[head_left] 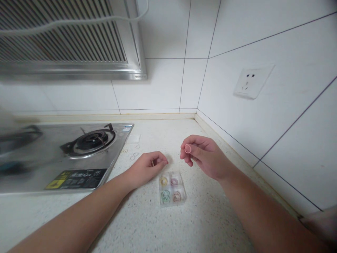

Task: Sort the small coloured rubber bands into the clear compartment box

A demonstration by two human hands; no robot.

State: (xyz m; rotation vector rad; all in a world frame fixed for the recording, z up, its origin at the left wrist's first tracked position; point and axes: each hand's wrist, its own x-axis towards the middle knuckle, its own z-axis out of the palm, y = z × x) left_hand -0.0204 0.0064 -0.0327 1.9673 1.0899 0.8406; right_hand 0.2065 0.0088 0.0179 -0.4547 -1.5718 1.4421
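Observation:
A small clear box (172, 188) with four compartments lies on the speckled countertop (163, 225); each compartment holds small coloured rings: yellow, pink, green and tan. My right hand (204, 154) hovers just above and behind the box, fingers curled, pinching a small pink ring (187, 148) at the fingertips. My left hand (147, 167) rests on the counter just left of the box, fingers curled with the fingertips pressed together; what they hold, if anything, is too small to see. A few loose rings (133, 156) lie on the counter beyond my left hand.
A steel gas stove (79, 154) with a black burner (91, 140) takes up the left of the counter. A range hood (71, 38) hangs above it. Tiled walls meet in the corner; a white socket (251, 82) is on the right wall. A clear lid (133, 138) lies by the stove.

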